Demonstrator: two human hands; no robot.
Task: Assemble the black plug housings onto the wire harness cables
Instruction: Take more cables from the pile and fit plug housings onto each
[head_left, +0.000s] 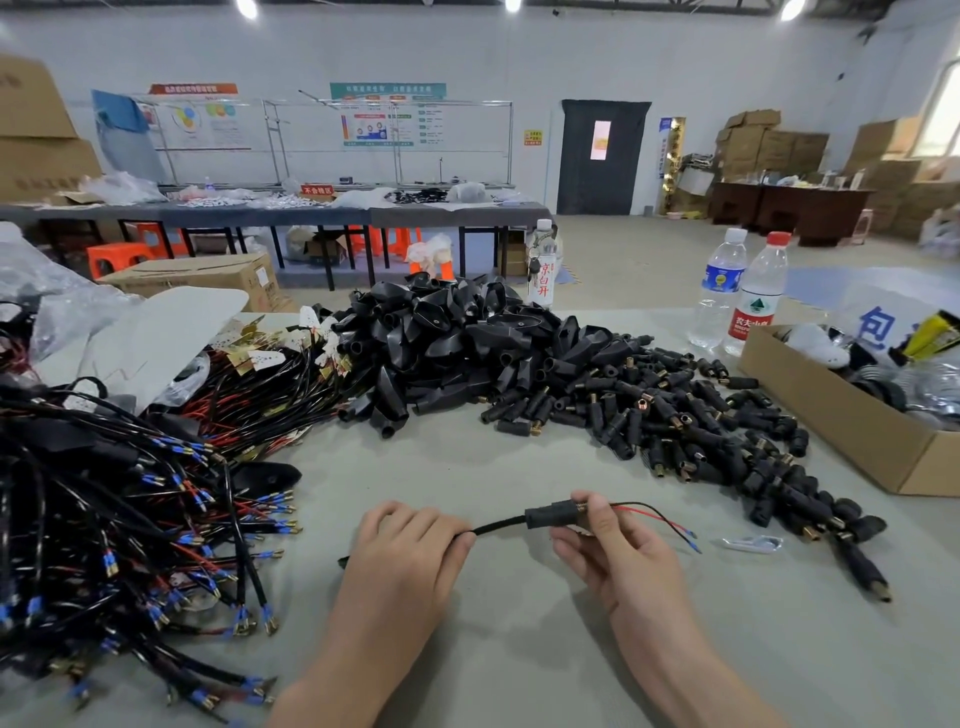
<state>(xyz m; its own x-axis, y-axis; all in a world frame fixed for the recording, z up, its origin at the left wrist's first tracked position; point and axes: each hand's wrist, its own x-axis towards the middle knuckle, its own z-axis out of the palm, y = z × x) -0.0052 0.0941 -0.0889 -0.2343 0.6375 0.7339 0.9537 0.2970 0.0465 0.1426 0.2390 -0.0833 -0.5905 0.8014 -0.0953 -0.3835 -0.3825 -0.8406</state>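
Grips the black sheathed cable (498, 526) in the left hand (410, 545) at lower centre of the frame, fingers curled close together round it. Pinches the black plug housing (550, 514), seated on that same cable, between thumb and fingertips of the right hand (618, 551), just right of centre, above the grey tabletop (519, 649). Has thin red and black leads (660, 519) with blue terminals trailing rightward from the housing. Has a heap of loose housings (447, 343) at upper centre, small barrel connectors (675, 415) to its right, tangled wire harnesses (130, 519) at left, a cardboard box (857, 431) and two water bottles (722, 286) at right.
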